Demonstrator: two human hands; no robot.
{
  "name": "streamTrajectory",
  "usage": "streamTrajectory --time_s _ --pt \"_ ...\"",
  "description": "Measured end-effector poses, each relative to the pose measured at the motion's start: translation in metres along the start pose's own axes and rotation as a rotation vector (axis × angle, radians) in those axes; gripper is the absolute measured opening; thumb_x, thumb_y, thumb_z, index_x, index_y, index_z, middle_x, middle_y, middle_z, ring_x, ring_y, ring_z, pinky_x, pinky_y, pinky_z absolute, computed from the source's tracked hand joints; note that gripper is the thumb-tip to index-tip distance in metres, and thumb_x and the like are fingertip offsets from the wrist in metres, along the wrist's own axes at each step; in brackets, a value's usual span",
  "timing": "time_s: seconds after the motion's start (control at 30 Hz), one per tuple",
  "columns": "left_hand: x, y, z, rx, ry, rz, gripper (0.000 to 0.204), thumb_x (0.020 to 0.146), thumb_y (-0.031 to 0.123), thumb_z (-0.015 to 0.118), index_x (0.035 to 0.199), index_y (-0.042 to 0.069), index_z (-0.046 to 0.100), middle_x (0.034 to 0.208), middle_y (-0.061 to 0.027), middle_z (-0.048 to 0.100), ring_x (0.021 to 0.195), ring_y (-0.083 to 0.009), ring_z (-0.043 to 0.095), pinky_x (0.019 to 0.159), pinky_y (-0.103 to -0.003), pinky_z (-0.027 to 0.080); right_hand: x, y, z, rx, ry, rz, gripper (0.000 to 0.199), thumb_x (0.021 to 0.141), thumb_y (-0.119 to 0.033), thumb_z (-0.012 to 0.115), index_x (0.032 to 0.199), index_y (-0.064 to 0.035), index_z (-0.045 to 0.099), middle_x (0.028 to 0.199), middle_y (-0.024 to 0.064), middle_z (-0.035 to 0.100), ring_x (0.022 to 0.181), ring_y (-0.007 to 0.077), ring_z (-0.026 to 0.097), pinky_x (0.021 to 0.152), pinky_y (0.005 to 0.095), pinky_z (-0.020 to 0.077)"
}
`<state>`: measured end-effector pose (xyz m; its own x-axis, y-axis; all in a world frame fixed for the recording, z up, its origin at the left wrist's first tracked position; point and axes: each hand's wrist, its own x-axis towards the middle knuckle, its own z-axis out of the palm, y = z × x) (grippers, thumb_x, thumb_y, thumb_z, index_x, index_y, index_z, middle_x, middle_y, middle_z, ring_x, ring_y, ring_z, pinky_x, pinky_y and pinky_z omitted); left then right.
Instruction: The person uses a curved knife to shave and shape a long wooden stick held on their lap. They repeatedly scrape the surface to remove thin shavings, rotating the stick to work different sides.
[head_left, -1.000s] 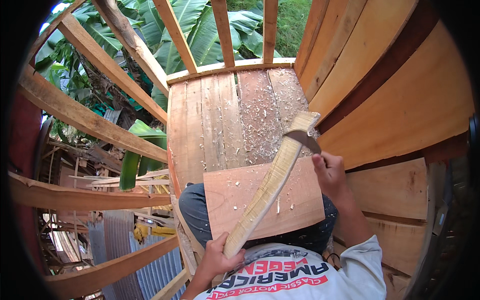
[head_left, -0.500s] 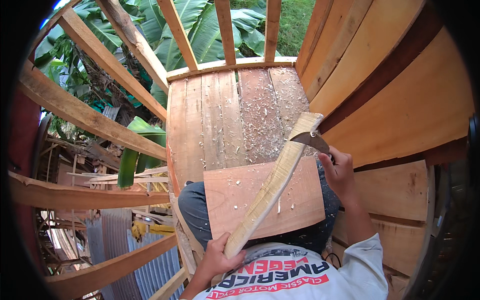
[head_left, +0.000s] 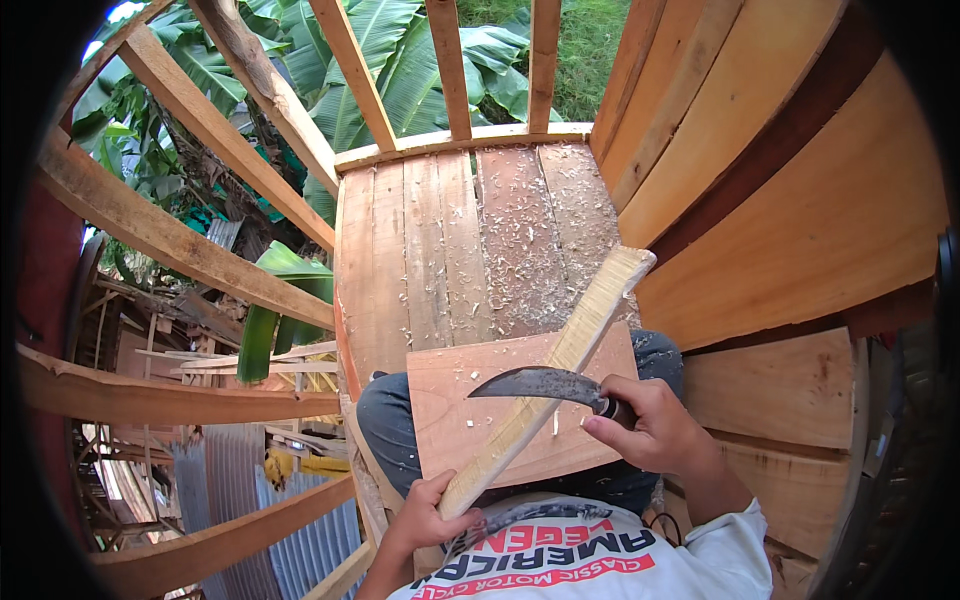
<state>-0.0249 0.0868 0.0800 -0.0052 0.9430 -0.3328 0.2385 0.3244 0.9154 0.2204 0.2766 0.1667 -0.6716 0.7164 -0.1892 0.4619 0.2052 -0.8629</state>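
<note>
one blade point(head_left: 540, 383) across gripped stick point(head_left: 550, 375)

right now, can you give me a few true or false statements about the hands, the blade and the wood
1. The right hand grips a curved blade. True.
2. The left hand is empty. False: it holds the near end of the pale wooden stick.
3. The blade lies across the stick. True.
4. The flat board leans against the wall. False: it rests on the person's lap.
5. Wood shavings litter the plank floor. True.
</note>
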Motion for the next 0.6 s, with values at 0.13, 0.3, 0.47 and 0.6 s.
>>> streamTrajectory --time_s 0.13,0.3,0.47,0.6 --pt "-0.005 -0.002 -0.014 0.031 -0.022 -0.011 0.039 0.062 0.014 0.077 0.095 -0.001 0.062 0.061 -0.0030 0.054 0.055 -0.0077 0.050 0.053 -0.024 0.040 -0.014 0.011 -0.014 0.189 -0.104 -0.009 0.022 0.085 -0.014 0.063 0.102 -0.0008 0.058 0.060 0.0047 0.055 0.048 0.0100 0.048 0.045 0.0251 0.0375" --pt "-0.005 -0.001 -0.021 -0.006 -0.049 0.041 0.041 0.062 0.015 0.078 0.097 0.000 0.062 0.059 -0.0005 0.052 0.053 -0.0069 0.049 0.051 -0.023 0.039 -0.023 0.005 -0.028 0.449 -0.285 0.147 0.022 0.088 -0.010 0.059 0.108 -0.0026 0.056 0.063 -0.0006 0.056 0.051 0.0044 0.050 0.045 0.0210 0.0370" --pt "-0.006 0.001 -0.021 0.035 -0.061 0.015 0.042 0.061 0.014 0.078 0.097 0.000 0.062 0.059 0.0005 0.052 0.053 -0.0061 0.050 0.051 -0.023 0.039 -0.021 0.024 -0.034 0.733 0.055 0.129 0.020 0.090 -0.012 0.057 0.107 0.0000 0.056 0.061 -0.0039 0.051 0.052 0.0017 0.045 0.046 0.0194 0.0350" --pt "-0.008 -0.008 -0.017 0.033 -0.025 0.045 0.040 0.061 0.013 0.077 0.095 0.000 0.062 0.059 0.0008 0.051 0.053 -0.0058 0.049 0.050 -0.023 0.038 -0.021 0.017 -0.015 0.509 -0.170 -0.060 0.010 0.088 -0.008 0.059 0.096 -0.0017 0.058 0.058 -0.0056 0.046 0.046 -0.0007 0.039 0.041 0.0172 0.0297"
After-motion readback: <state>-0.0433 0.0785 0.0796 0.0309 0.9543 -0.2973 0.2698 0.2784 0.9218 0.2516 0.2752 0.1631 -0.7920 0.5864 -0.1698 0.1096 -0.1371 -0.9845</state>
